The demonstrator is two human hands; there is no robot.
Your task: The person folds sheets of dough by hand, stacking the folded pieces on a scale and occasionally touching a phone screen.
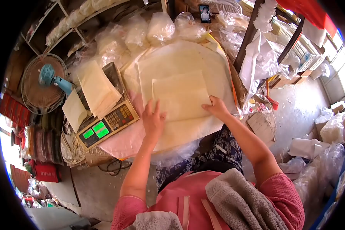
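Note:
On the cloth-covered table lies a rectangular pale cream sheet [180, 94], on top of a larger cream sheet [172, 53]. My left hand [153, 119] rests at the sheet's lower left corner, fingers spread and holding nothing. At the right edge, my right hand [216, 108] pinches the sheet between thumb and fingers. To the left, a stack of similar cream sheets [97, 90] sits on a digital scale [120, 117] with lit green displays. A smaller cream sheet [74, 109] lies beside that stack.
Filled clear plastic bags [161, 27] line the table's back edge, with a phone [204, 13] behind them. A fan [46, 82] stands at the left. Dark metal bars and hanging plastic [258, 57] are at the right, and cardboard [261, 125] lies below them.

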